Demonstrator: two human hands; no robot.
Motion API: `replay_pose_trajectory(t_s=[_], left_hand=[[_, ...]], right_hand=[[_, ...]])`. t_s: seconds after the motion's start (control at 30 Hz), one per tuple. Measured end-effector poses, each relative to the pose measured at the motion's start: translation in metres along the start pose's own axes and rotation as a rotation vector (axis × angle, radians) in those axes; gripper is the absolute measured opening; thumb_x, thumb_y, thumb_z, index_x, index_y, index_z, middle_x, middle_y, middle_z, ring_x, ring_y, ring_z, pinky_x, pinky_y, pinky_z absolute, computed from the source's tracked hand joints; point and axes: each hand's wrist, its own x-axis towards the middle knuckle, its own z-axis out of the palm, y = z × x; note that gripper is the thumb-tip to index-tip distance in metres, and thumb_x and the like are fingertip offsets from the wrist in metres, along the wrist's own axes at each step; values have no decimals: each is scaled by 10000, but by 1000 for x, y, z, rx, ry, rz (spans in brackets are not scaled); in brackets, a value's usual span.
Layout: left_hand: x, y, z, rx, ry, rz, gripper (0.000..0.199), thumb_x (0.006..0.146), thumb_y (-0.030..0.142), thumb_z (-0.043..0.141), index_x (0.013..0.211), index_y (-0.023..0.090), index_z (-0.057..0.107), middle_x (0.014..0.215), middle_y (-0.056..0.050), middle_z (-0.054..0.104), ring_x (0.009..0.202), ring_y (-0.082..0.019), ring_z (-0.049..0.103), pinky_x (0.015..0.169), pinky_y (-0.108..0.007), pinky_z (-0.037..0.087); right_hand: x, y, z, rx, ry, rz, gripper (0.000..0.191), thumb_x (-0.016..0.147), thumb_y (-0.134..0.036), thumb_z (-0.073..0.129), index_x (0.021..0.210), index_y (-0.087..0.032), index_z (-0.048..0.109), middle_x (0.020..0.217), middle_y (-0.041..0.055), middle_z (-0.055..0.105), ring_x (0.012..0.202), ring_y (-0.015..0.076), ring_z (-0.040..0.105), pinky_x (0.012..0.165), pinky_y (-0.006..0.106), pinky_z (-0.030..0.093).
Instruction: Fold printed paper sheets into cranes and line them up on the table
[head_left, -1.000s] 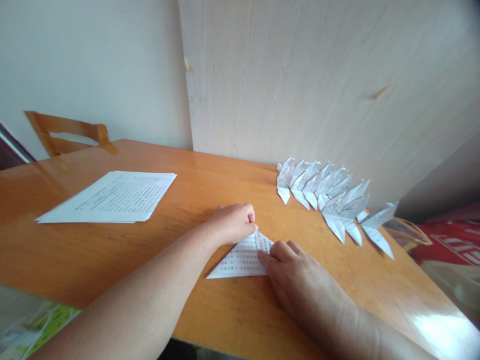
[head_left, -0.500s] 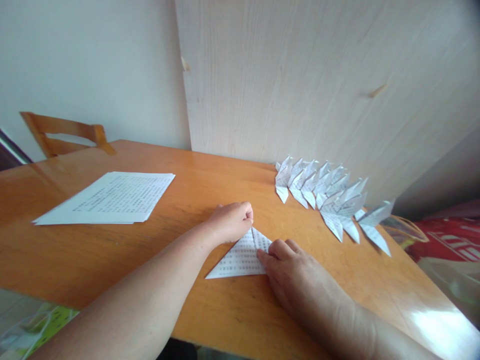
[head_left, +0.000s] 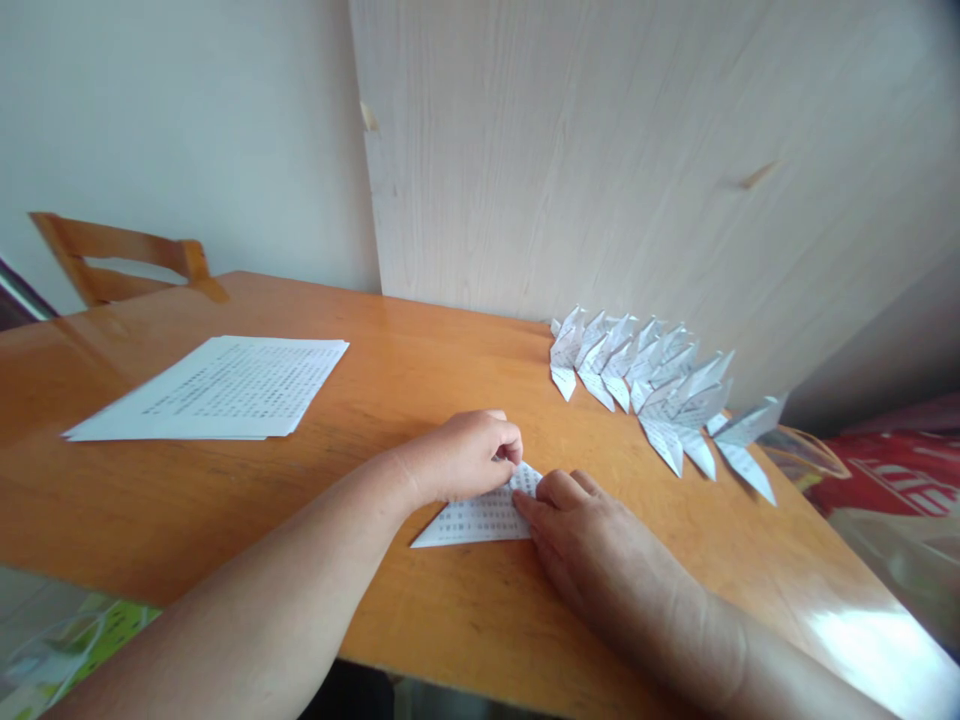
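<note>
A printed sheet folded into a triangle [head_left: 480, 520] lies flat on the wooden table, its long edge toward me. My left hand [head_left: 480, 455] is over its upper part, fingers curled together at the top of the folded paper and covering the tip. On the right corner rests my right hand [head_left: 574, 525], thumb and fingers pressed together on the paper and hiding that corner. The two hands are a short way apart, with a strip of printed paper showing between them.
Several folded paper pieces [head_left: 660, 385] stand in rows at the back right. Flat printed sheets [head_left: 225, 390] are stacked on the table [head_left: 420, 350] at the left. A chair [head_left: 127, 255] is behind the far left edge, and a red bag [head_left: 892, 475] is beyond the right edge.
My left hand has moved slightly right and down, over the triangle's upper part, and now hides its tip. My right hand has stayed on the right corner.
</note>
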Motion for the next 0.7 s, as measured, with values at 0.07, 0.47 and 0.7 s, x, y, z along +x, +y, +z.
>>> replay_pose_trajectory(t_s=[0.07, 0.47, 0.7], left_hand=[[-1, 2, 0, 29, -28, -16, 113, 805, 213, 600, 865, 230, 694, 951, -18, 651, 835, -174, 617, 696, -261, 468], [-2, 6, -2, 138, -74, -31, 171, 795, 298, 635, 954, 249, 673, 1042, -31, 638, 955, -213, 606, 763, -295, 459], [-4, 11, -5, 175, -97, -48, 244, 807, 436, 676, 981, 266, 656, 1096, -31, 624, 1030, -237, 593, 827, -330, 436]], right_hand=[[0, 0, -3, 15, -16, -4, 234, 934, -128, 496, 1088, -182, 664, 965, 91, 606, 846, 225, 546, 772, 356, 508], [-1, 0, -6, 127, -6, 17, 285, 947, -126, 474, 1177, -157, 639, 997, 105, 613, 877, 217, 556, 792, 354, 502], [-5, 9, -10, 366, 54, 53, 211, 919, -102, 503, 1010, -189, 673, 940, 59, 630, 863, 184, 581, 805, 309, 459]])
